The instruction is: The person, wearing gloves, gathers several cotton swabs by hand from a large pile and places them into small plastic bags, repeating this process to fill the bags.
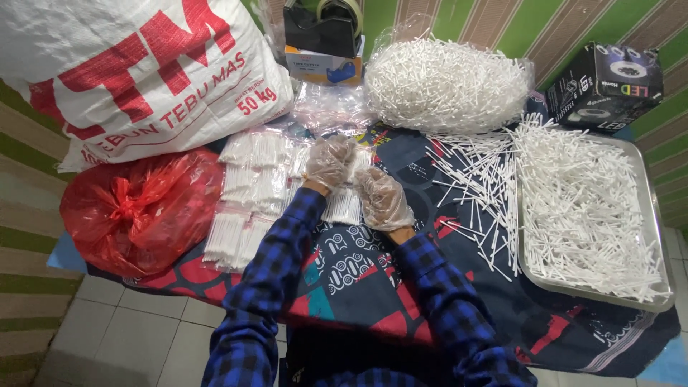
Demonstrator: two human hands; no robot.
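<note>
While both gloved hands sit mid-frame, left hand (331,162) and right hand (383,198) together grip a small packet of white sticks (344,204), fingers curled, above patterned cloth (358,272).

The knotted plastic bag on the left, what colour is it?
The knotted plastic bag is red, seen in the head view.

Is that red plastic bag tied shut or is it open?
Tied shut. The red plastic bag has its top bunched into a knot, and it bulges full beside the small packets of white sticks.
</note>
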